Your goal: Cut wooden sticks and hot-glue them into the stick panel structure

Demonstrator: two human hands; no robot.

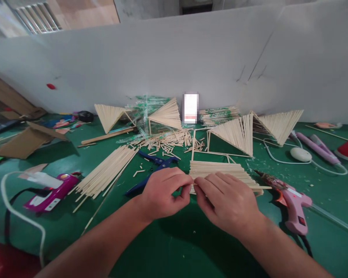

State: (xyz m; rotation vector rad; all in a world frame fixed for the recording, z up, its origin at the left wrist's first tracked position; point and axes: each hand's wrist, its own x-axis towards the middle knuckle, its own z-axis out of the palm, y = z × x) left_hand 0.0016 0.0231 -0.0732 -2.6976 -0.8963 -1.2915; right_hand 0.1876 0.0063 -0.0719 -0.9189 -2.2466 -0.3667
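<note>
My left hand [168,191] pinches thumb and forefinger together at the left end of a thin wooden stick [264,187]. My right hand [226,199] is closed on the same stick, whose right end sticks out past the knuckles. Both sets of fingertips meet at the front left of a panel of wooden sticks [217,166] laid side by side. My right hand hides part of that panel, so I cannot tell whether the held stick touches it. Blue-handled cutters [159,164] lie just behind my left hand.
Loose sticks [106,172] and a magenta device [53,193] lie left. A pink glue gun [292,200] rests right, its nozzle near the panel. Behind are cut stick pieces [171,141], folded stick structures [234,135], a lit phone [190,107] and a white mouse-shaped object [301,154].
</note>
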